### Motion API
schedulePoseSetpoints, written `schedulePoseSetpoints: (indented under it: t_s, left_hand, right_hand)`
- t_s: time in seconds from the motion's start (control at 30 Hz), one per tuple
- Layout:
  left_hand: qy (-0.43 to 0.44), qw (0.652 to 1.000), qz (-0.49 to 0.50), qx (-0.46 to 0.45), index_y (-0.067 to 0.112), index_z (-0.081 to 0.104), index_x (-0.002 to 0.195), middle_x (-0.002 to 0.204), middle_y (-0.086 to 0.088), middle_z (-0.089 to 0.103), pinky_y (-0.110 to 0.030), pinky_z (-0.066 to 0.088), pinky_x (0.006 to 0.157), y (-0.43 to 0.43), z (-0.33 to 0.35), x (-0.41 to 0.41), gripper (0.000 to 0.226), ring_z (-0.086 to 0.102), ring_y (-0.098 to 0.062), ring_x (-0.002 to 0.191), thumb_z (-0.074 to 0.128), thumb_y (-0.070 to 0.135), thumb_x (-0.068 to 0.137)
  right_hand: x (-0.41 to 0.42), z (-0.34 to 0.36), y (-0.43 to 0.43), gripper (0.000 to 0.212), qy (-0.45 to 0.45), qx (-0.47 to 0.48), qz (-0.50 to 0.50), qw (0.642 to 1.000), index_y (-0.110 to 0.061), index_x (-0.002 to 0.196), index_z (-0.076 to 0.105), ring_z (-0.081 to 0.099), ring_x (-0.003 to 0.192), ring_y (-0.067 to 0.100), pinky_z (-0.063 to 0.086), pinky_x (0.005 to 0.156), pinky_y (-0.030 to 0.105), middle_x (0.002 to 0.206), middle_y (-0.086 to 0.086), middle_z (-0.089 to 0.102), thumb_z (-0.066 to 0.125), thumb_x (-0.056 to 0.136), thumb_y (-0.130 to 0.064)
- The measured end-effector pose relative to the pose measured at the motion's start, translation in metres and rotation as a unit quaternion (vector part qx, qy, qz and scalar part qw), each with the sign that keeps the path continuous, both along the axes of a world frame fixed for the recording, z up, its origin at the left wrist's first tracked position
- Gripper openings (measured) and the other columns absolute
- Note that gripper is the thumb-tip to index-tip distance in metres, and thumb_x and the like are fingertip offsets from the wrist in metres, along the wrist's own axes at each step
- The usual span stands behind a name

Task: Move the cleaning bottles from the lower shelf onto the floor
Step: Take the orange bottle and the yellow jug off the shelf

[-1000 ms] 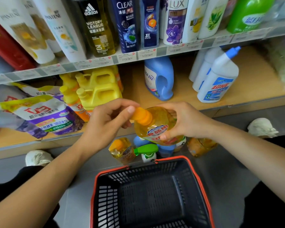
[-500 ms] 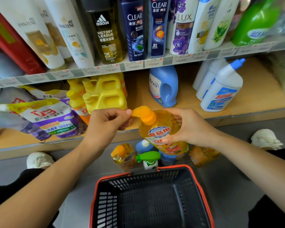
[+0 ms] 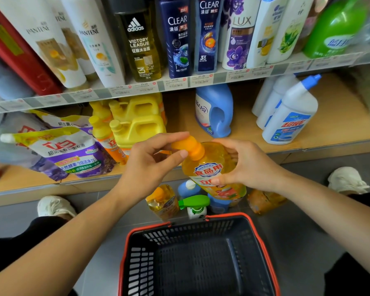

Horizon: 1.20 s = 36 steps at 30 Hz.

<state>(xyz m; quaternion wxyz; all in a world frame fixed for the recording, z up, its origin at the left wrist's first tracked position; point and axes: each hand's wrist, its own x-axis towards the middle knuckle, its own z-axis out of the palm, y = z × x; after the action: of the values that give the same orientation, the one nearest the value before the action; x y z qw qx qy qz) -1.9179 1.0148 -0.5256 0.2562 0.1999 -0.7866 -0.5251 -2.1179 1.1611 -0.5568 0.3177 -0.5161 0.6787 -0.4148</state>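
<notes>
I hold a yellow dish-soap bottle (image 3: 212, 167) with an orange cap in the air in front of the lower shelf (image 3: 340, 124). My right hand (image 3: 248, 165) grips its body from the right. My left hand (image 3: 154, 161) pinches the orange cap between thumb and fingers. On the floor below stand a small yellow bottle (image 3: 163, 201), a green-capped white bottle (image 3: 195, 207), a blue bottle (image 3: 188, 186) and an orange refill pouch (image 3: 263, 200). On the shelf stay yellow jugs (image 3: 139, 124), a blue detergent jug (image 3: 214, 110) and white blue-capped bottles (image 3: 291, 116).
A dark basket with a red rim (image 3: 199, 218) stands on the grey floor right before me, close to the floor bottles. Purple-and-yellow refill bags (image 3: 64, 150) lie at the shelf's left. Shampoo bottles (image 3: 177, 37) fill the upper shelf. My shoes (image 3: 53, 206) flank the spot.
My left hand has closed on the orange cap again after slipping just left of it. The bottle stays held at about the same height; the camera tilted a little.
</notes>
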Motion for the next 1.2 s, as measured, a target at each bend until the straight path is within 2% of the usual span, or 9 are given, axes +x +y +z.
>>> schedulePoseSetpoints:
  t_s: [0.13, 0.27, 0.43, 0.63, 0.77, 0.87, 0.97, 1.07, 1.2]
  left_hand:
    - [0.003, 1.0, -0.023, 0.006, 0.021, 0.06, 0.133, 0.113, -0.003, 0.07, -0.04, 0.061, 0.082, -0.001, -0.002, -0.001, 0.05, 0.07, -0.015, 0.096, 0.071, 0.016, 0.085]
    - [-0.013, 0.999, 0.025, 0.029, 0.017, 0.043, 0.15, 0.125, -0.003, 0.064, -0.029, 0.06, 0.083, 0.0, -0.009, -0.004, 0.068, 0.07, -0.015, 0.099, 0.072, 0.007, 0.089]
    - [-0.093, 0.99, -0.016, 0.108, 0.023, 0.052, 0.141, 0.129, 0.004, 0.066, -0.03, 0.054, 0.093, -0.004, -0.017, -0.005, 0.063, 0.064, -0.009, 0.115, 0.075, 0.04, 0.085]
    - [-0.151, 0.951, -0.123, 0.239, 0.025, 0.046, 0.144, 0.132, -0.003, 0.067, -0.047, 0.055, 0.1, 0.005, -0.038, -0.01, 0.072, 0.067, -0.023, 0.118, 0.08, 0.029, 0.08]
    - [-0.147, 0.932, -0.15, 0.295, 0.022, 0.045, 0.142, 0.129, 0.0, 0.07, -0.035, 0.058, 0.092, 0.009, -0.042, -0.013, 0.069, 0.069, -0.023, 0.116, 0.08, 0.03, 0.083]
    - [-0.137, 0.924, -0.121, 0.336, 0.018, 0.054, 0.137, 0.125, -0.006, 0.072, -0.037, 0.059, 0.089, 0.011, -0.041, -0.015, 0.059, 0.07, -0.027, 0.113, 0.076, 0.032, 0.083]
    - [-0.119, 0.904, -0.083, 0.403, 0.015, 0.066, 0.126, 0.116, -0.012, 0.075, -0.036, 0.061, 0.073, 0.01, -0.035, -0.016, 0.05, 0.074, -0.025, 0.097, 0.071, 0.041, 0.083]
    - [-0.108, 0.891, -0.065, 0.437, 0.017, 0.073, 0.116, 0.112, -0.015, 0.075, -0.038, 0.062, 0.069, 0.009, -0.029, -0.018, 0.047, 0.075, -0.024, 0.091, 0.074, 0.045, 0.079]
    - [-0.1, 0.875, -0.069, 0.468, 0.025, 0.078, 0.107, 0.118, -0.013, 0.074, -0.043, 0.063, 0.073, 0.011, -0.026, -0.02, 0.04, 0.075, -0.027, 0.098, 0.076, 0.048, 0.075]
  right_hand:
    - [0.001, -0.001, 0.0, 0.072, -0.053, -0.003, 0.01, 0.999, -0.03, 0.13, 0.06, 0.069, 0.108, 0.005, 0.057, 0.091, 0.024, 0.118, -0.015, 0.072, 0.093, 0.067, -0.022]
    - [0.0, 0.0, -0.003, 0.071, -0.126, -0.008, -0.014, 0.992, -0.027, 0.127, 0.062, 0.071, 0.105, 0.009, 0.058, 0.084, 0.024, 0.114, -0.009, 0.074, 0.093, 0.064, -0.021]
    - [-0.004, 0.003, -0.004, 0.07, -0.221, -0.03, -0.079, 0.971, -0.021, 0.123, 0.064, 0.073, 0.102, 0.017, 0.059, 0.076, 0.028, 0.11, 0.001, 0.076, 0.088, 0.058, -0.026]
    - [-0.005, 0.007, -0.004, 0.05, -0.352, -0.028, -0.153, 0.923, -0.016, 0.115, 0.07, 0.072, 0.105, 0.028, 0.057, 0.09, 0.05, 0.114, 0.008, 0.075, 0.082, 0.071, -0.035]
    - [-0.011, 0.006, -0.002, 0.033, -0.397, -0.013, -0.174, 0.901, -0.023, 0.106, 0.075, 0.072, 0.105, 0.031, 0.057, 0.09, 0.053, 0.114, 0.008, 0.075, 0.077, 0.078, -0.04]
    - [-0.013, 0.005, 0.003, 0.046, -0.413, -0.019, -0.164, 0.896, -0.02, 0.124, 0.065, 0.07, 0.109, 0.035, 0.059, 0.085, 0.052, 0.121, 0.01, 0.072, 0.074, 0.083, -0.039]
    - [-0.011, 0.004, 0.01, 0.067, -0.365, -0.064, -0.15, 0.916, -0.026, 0.143, 0.048, 0.071, 0.108, 0.027, 0.06, 0.077, 0.038, 0.122, 0.006, 0.071, 0.075, 0.082, -0.024]
    - [-0.007, 0.005, 0.015, 0.079, -0.273, -0.099, -0.15, 0.945, -0.034, 0.151, 0.034, 0.07, 0.111, 0.015, 0.058, 0.079, 0.027, 0.124, -0.005, 0.071, 0.072, 0.085, -0.014]
    - [-0.007, 0.014, 0.024, 0.07, 0.016, -0.116, -0.102, 0.988, -0.035, 0.147, 0.043, 0.053, 0.128, 0.004, 0.05, 0.1, 0.023, 0.158, -0.001, 0.034, 0.075, 0.087, -0.016]
